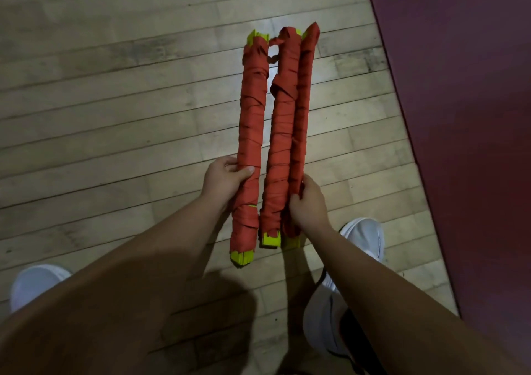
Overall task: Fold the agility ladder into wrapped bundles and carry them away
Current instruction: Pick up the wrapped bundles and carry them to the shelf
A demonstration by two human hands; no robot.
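Floorboards [115,101] of pale wood spread below you, a maroon mat [459,87] to your right. Above them you hold three orange-wrapped ladder bundles [283,144], long axes pointing away from you, apparently gathered for carrying. Your left hand [224,179] curls round the single bundle [253,116]; your right hand [309,205] clasps the paired bundles [291,121].
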